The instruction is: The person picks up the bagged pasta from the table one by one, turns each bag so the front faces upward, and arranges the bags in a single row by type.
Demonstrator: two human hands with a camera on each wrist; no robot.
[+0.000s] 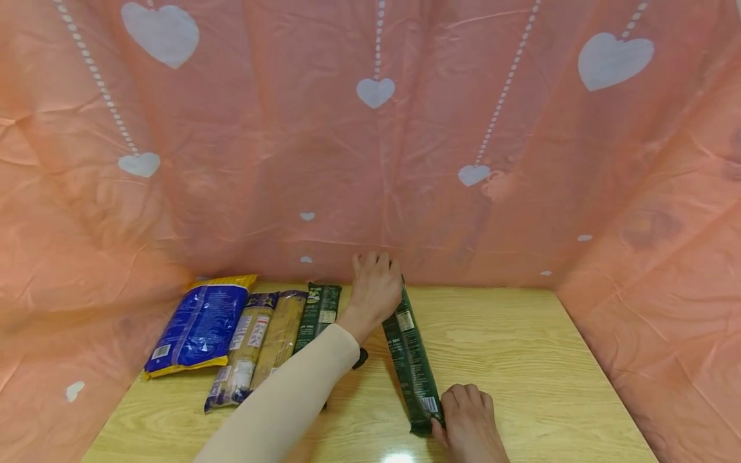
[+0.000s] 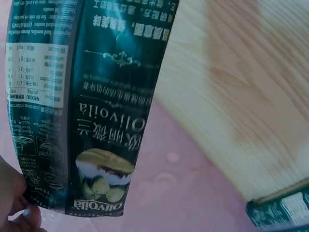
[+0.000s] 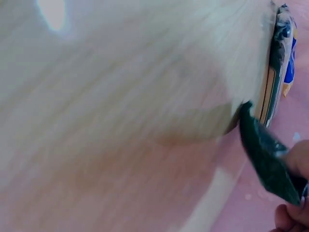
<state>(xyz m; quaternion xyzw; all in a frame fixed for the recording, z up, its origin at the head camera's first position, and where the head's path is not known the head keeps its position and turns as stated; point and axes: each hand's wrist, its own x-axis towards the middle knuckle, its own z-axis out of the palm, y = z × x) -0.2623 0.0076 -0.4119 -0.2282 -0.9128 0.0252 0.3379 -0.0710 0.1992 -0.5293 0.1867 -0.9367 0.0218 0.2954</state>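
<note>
A long dark-green pasta packet slants between my two hands. My left hand pinches its far end; in the left wrist view, fingertips sit at a corner of the packet, whose printed label shows an olive picture. At the near end my right hand grips the packet by its bottom corner. The right wrist view shows the crimped green end with the thumb against it. Left of the held packet lies a second green packet, partly hidden by the left forearm.
Two packets of straw-coloured noodles, one beside the other, lie left of the second green packet. Further left is a blue-and-yellow bag. A pink curtain with white hearts encloses the wooden table at back and sides.
</note>
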